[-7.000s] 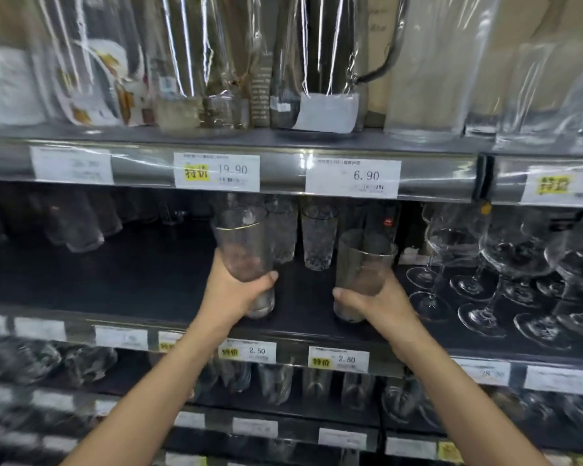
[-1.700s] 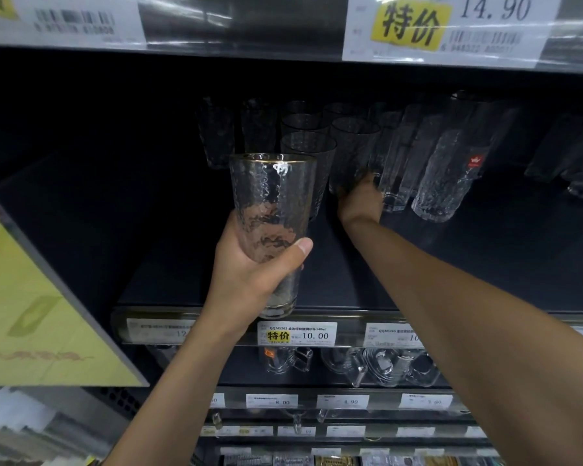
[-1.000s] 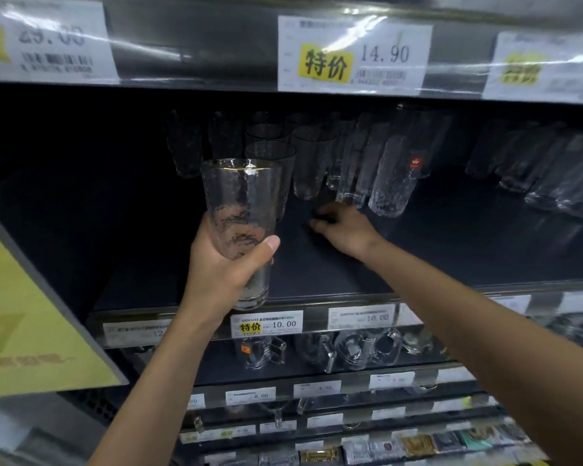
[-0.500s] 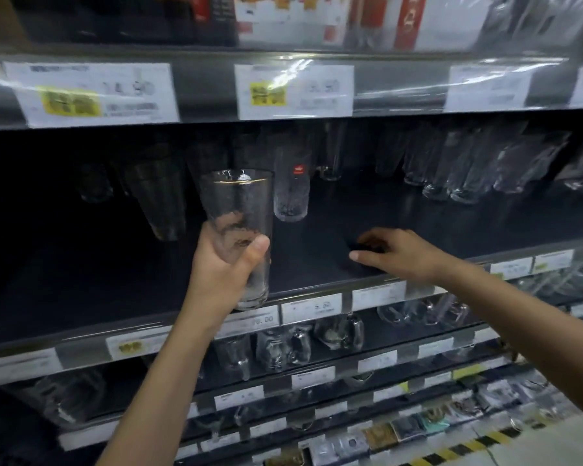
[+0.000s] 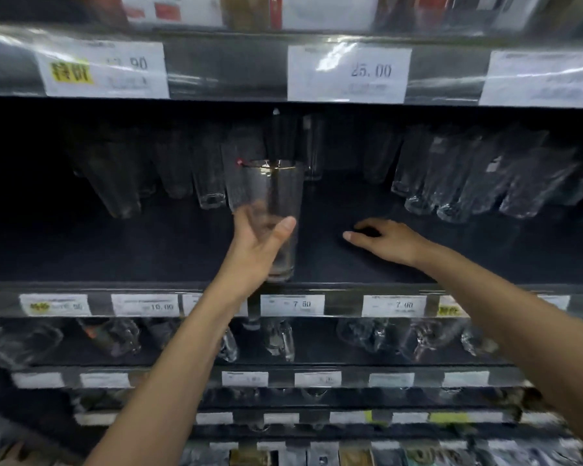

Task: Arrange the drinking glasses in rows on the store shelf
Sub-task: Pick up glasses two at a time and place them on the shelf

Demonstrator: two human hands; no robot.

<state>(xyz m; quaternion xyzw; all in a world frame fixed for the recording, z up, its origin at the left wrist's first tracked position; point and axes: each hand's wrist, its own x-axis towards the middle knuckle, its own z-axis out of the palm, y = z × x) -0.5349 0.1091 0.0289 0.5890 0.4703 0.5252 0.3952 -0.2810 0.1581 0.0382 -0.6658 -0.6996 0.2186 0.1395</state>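
Left fingers [image 5: 283, 230] around upright glass [image 5: 266, 186]

The drinking glass [image 5: 266, 210] is clear, glossy glass with a thin gold-toned rim; the shelf [image 5: 115, 250] under it looks dark and matt; behind it, more tumblers [image 5: 451, 183] of clear glass; along the shelf's front edge, paper price labels [image 5: 292, 305] sit behind shiny, reflective plastic strip.

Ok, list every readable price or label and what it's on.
"25.00": top tag.
"10.00": lower left tag.
"7.50": lower middle tag.
"7.00": lower right tag.
Top-left tag: ends "90", rest blurred.
Other tags: too blurred.
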